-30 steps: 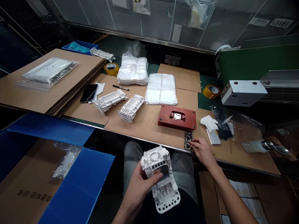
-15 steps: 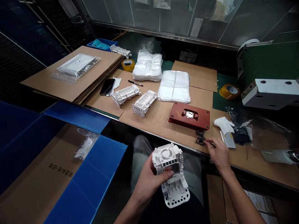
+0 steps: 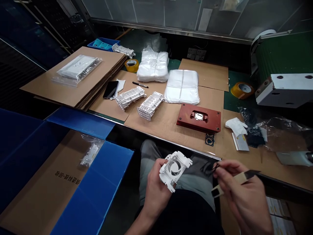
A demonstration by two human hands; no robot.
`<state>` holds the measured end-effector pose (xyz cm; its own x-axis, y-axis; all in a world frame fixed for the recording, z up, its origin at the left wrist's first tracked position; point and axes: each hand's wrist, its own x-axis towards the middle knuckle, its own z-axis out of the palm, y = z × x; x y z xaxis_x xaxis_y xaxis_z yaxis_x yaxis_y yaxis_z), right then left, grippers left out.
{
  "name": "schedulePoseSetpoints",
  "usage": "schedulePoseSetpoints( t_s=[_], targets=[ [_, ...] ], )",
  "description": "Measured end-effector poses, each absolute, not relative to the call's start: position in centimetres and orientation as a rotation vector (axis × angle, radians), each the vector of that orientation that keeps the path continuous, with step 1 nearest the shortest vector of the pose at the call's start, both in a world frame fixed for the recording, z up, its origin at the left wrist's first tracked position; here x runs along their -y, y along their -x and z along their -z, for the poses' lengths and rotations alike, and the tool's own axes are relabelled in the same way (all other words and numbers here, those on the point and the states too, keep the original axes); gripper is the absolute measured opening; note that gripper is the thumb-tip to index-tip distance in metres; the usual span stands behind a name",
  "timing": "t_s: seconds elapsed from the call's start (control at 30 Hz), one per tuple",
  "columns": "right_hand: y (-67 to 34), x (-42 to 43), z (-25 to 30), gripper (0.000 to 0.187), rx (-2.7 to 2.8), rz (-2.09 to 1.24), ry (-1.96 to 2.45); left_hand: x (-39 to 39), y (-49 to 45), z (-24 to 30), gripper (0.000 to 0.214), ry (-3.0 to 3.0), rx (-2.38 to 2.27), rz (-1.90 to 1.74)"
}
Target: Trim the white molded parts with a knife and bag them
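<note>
My left hand (image 3: 157, 182) is closed around a white plastic housing (image 3: 175, 168), turned so its round fan-grille end faces up. To its right, my right hand (image 3: 241, 192) pinches a thin black piece (image 3: 209, 167), blurred by motion, between thumb and fingertips. A pale tan tool (image 3: 241, 178) with a dark tip also lies across that hand; its kind I cannot make out. Beyond the hands, a flat black square piece with a fan-shaped cutout (image 3: 209, 139) lies near the table edge. Behind it sits a red block fixture (image 3: 186, 122) with a metal part in its recess.
Two white plastic housings (image 3: 151, 106) lie mid-table, before two stacks of clear bags (image 3: 182, 86). Cardboard sheets (image 3: 107, 65) are piled at the left, above a blue-edged box (image 3: 97, 182). A green machine (image 3: 286, 62), a tape roll (image 3: 242, 90) and a white glove (image 3: 236, 126) are at the right.
My right hand has lifted off the table and come nearer me with a black piece. My left hand has tilted the housing so its fan-grille end faces me.
</note>
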<state>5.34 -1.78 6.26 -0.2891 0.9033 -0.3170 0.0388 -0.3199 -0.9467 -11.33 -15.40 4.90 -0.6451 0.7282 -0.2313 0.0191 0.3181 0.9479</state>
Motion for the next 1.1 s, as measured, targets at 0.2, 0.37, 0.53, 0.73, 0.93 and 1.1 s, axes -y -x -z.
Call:
schedulePoseSetpoints(
  t_s=[0.2, 0.37, 0.53, 0.73, 0.93, 1.1],
  targets=[
    [-3.4, 5.6, -6.3, 0.034, 1.183, -2.067, 1.220, 16.0, 11.2, -4.3, 0.017, -0.793, -2.043, -1.350],
    [-2.2, 6.0, -5.8, 0.027, 1.263, -2.016, 1.187, 16.3, 11.0, -4.2, 0.020, -0.872, -2.060, -1.341],
    [-1.5, 6.3, -6.0, 0.024, 1.270, -1.998, 1.192, 16.3, 10.9, -4.3, 0.019, -0.931, -2.075, -1.358],
    [-1.0, 6.7, -6.0, 0.026, 1.171, -2.010, 1.219, 16.2, 10.9, -4.2, 0.017, -0.931, -2.075, -1.387],
    [-0.8, 6.8, -6.4, 0.025, 1.227, -1.969, 1.234, 16.2, 10.9, -4.2, 0.020, -0.909, -2.062, -1.392],
    [-0.5, 6.7, -6.6, 0.026, 1.275, -1.920, 1.266, 16.2, 10.9, -4.4, 0.021, -0.911, -2.068, -1.405]
  ],
)
